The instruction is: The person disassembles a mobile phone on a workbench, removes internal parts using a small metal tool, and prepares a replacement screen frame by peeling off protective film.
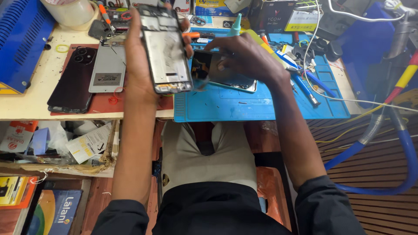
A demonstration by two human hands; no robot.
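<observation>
My left hand [137, 65] holds an opened phone frame [166, 50] upright above the bench edge, its inner side facing me. My right hand [244, 56] rests on a dark phone part [209, 67] that lies on the blue work mat [261, 104], fingers bent down onto it. A silvery phone edge [244, 85] shows under that hand. Whether the right hand grips anything is hidden by the fingers.
A dark phone back cover [74, 78] and a grey plate [108, 67] lie on a red mat at left. Blue tools [311, 85], a glue bottle [235, 26], cables and boxes crowd the back. A blue hose [405, 148] curves at right. Shelf clutter [52, 141] sits below.
</observation>
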